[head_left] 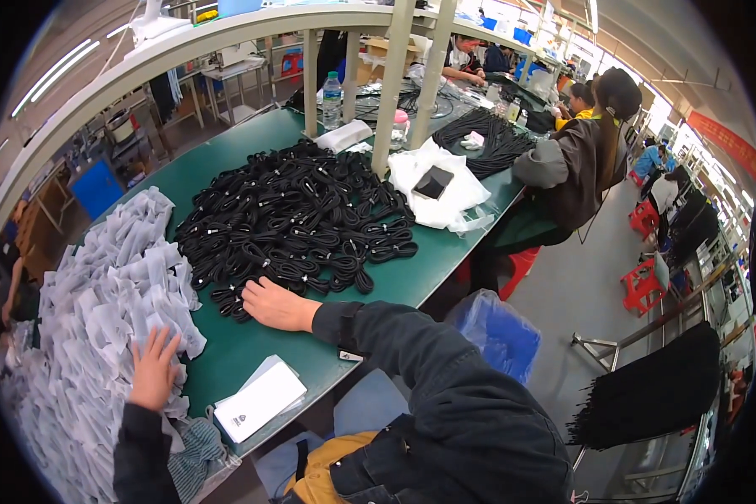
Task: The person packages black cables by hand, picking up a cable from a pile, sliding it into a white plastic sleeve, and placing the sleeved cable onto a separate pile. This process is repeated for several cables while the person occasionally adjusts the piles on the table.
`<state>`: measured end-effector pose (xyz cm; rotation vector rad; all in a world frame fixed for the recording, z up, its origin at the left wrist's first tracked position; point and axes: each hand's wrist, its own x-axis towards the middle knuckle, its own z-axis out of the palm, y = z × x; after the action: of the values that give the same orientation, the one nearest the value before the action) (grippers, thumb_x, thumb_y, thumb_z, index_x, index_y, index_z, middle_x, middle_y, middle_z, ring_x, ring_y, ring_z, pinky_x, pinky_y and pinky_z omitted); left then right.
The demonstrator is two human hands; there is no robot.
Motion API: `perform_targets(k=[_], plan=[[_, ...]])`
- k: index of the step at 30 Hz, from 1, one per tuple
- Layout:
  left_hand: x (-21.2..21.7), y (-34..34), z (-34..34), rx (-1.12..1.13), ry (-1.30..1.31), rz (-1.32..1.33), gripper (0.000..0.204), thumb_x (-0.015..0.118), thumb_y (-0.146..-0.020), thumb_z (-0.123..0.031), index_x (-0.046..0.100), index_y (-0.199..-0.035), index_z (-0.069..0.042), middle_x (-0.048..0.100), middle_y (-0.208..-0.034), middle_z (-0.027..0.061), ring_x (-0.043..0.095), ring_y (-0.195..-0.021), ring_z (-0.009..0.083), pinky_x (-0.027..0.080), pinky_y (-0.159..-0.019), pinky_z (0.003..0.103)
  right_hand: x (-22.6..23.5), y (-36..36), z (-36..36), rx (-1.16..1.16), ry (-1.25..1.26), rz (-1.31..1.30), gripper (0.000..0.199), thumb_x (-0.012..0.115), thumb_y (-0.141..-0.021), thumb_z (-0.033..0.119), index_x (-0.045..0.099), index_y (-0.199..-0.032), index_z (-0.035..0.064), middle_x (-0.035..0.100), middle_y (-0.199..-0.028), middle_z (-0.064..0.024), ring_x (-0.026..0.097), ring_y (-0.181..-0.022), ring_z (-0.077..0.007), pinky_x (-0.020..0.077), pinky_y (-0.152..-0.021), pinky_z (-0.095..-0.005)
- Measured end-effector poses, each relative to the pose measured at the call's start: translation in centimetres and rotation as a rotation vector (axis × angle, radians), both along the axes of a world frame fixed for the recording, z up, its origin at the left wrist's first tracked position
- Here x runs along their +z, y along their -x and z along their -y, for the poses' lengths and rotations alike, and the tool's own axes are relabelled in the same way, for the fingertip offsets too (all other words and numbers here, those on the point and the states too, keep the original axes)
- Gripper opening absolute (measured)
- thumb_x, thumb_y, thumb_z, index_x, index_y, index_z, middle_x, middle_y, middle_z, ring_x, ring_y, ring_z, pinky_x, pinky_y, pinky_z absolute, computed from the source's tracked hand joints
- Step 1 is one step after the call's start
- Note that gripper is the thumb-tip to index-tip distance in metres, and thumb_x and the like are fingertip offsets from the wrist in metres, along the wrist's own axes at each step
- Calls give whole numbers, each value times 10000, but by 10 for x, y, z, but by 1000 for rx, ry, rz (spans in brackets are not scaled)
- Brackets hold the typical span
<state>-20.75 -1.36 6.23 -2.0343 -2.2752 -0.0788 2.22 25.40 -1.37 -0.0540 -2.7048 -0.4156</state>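
A pile of bundled black cords (286,214), each looped and tied, covers the middle of the green table. At its near edge my right hand (275,304) is closed with its fingertips on one bundled black cord (231,301); the fingertips are partly hidden. To the left lies a large heap of frosted, whitish plastic bags (118,311). My left hand (153,370) rests on the right side of this heap, fingers spread, holding nothing visible. Between my arms, close to the table edge, sits a stack of white cards or small boxes (260,401).
Metal posts (392,92) rise from the green table (386,281). Beyond the cords are a white plastic sheet (441,172), a water bottle (332,99) and long black cords (487,139). A co-worker (575,168) sits at the right; a blue lined bin (500,336) stands below the edge.
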Motion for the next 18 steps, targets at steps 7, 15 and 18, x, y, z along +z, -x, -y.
perform_targets(k=[7,15,18], plan=[[-20,-99,142,158,-254,243,464,683,-735,31,622,-1191,-27,560,-1152,170,525,-1062,379,428,-937,460,22,-54,28,-100,469,-174,185,599,-943,187,579,-1000,12,633,-1019,-171,608,-995,-338,456,-802,-476],[-106,-80,181,218,-386,297,475,667,-685,72,622,-1152,0,564,-1107,176,558,-996,355,465,-854,419,8,-103,59,-262,1055,-296,220,584,-986,218,576,-1044,6,670,-918,-184,649,-834,-378,503,-715,-469],[-93,-87,174,260,-373,368,444,654,-684,83,622,-1121,13,571,-1097,177,567,-988,355,469,-855,418,6,-118,67,-293,1073,-383,244,601,-969,221,587,-1033,-14,668,-941,-202,638,-871,-397,505,-759,-477]])
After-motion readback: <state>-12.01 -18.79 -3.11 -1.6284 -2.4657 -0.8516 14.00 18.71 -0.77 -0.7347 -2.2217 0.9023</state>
